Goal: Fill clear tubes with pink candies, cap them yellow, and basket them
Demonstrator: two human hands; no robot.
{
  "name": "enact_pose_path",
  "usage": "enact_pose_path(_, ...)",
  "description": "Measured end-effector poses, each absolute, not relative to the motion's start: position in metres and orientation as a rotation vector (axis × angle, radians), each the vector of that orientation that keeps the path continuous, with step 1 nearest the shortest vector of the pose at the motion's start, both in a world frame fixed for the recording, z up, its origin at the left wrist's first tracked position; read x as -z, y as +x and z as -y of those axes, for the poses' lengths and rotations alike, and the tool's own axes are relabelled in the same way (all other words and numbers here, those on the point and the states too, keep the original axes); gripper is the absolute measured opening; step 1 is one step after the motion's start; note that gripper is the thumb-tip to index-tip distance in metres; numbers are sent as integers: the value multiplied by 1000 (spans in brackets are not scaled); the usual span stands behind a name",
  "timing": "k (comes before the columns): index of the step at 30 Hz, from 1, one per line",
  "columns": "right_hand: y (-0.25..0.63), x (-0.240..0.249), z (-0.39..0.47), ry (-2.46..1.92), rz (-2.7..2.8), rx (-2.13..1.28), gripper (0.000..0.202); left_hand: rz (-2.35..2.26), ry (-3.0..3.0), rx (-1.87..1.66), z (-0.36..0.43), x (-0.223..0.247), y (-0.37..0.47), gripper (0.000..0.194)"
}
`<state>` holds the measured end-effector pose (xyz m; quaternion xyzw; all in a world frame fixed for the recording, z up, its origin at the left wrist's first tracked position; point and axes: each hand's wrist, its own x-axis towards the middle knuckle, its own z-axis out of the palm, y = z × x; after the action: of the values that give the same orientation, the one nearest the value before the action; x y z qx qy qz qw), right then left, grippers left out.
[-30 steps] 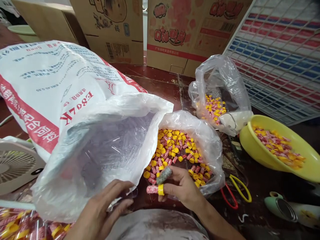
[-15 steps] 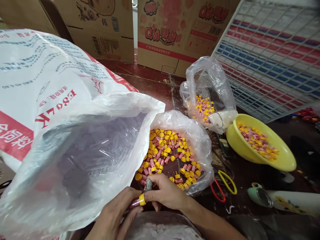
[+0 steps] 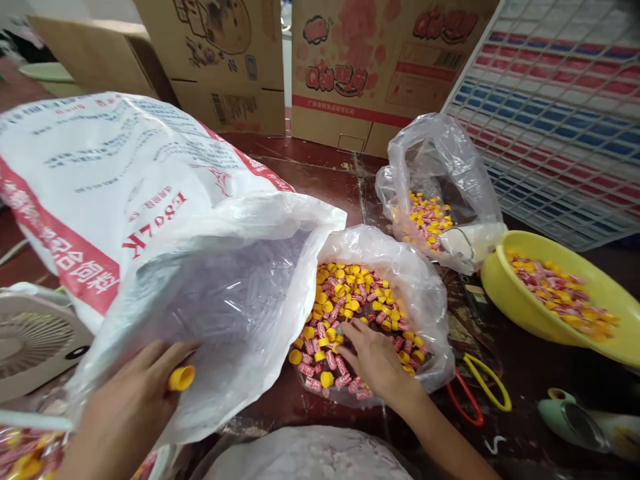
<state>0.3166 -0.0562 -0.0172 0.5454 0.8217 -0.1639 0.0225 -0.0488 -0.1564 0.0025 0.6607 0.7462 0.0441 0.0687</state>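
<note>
At the mouth of a white woven sack (image 3: 240,207), my left hand (image 3: 133,400) is closed around a small tube. Only its yellow cap (image 3: 181,378) shows clearly; my fingers hide the rest. My right hand (image 3: 373,357) is over a heap of yellow caps and red-and-white printed pieces (image 3: 345,293) in an open clear plastic bag (image 3: 420,293). Its fingers are bent and slightly apart, the tips among the pieces, with a grey cover on one fingertip. Clear tubes (image 3: 235,300) lie inside the sack.
A second clear bag (image 3: 447,160) and a yellow bowl (image 3: 500,293) hold similar pieces. Red scissor-like handles (image 3: 467,400) lie at the right near a green-and-white bottle (image 3: 570,420). A fan (image 3: 35,340) stands left; cardboard boxes (image 3: 345,87) and a white wire rack (image 3: 555,120) stand behind.
My hands were together at a yellow-capped tube and are now apart. The left went left to the sack's mouth with the tube; the right reached forward into the heap. The view shifted left.
</note>
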Motion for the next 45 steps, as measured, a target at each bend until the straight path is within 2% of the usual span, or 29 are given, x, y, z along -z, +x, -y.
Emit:
enact_pose_path(5, 315, 15, 60, 1602, -2473, 474, 16, -2202, 2112, 224, 124, -12, -10, 52)
enact_pose_path(10, 327, 12, 62, 1534, -2477, 503, 11, -2243, 2144, 204, 114, -4, -8, 52)
enact_pose_path(14, 334, 17, 64, 1667, -2514, 583, 12, -2244, 2101, 75, 118, -4, -20, 39)
enact_pose_path(16, 335, 15, 65, 1852, -2583, 857, 10, -2080, 2082, -196, 124, -7, -19, 30)
enact_pose_path(18, 332, 8, 68, 1956, -2549, 1466, 7, -1841, 2014, -502, 131, -12, -10, 24)
enact_pose_path(21, 318, -8, 76, 1747, -2165, 2381, 21, -1581, 1919, -678, 139, -22, 16, 20)
enact_pose_path(24, 301, -21, 82, 1550, -1938, 2685, 24, -1443, 1929, -682, 143, -28, 39, 28)
enact_pose_path(28, 291, -27, 85, 1505, -1855, 2704, 21, -1313, 1897, -666, 149, -29, 52, 38)
enact_pose_path(33, 294, -26, 86, 1498, -1765, 2647, 25, -1274, 1837, -640, 155, -28, 57, 26)
enact_pose_path(42, 291, 1, 83, 1454, -1773, 2429, 40, -1297, 1896, -771, 156, -3, 72, 25)
enact_pose_path(45, 280, 6, 88, 1452, -1751, 2457, 42, -1353, 1884, -723, 163, 2, 61, 25)
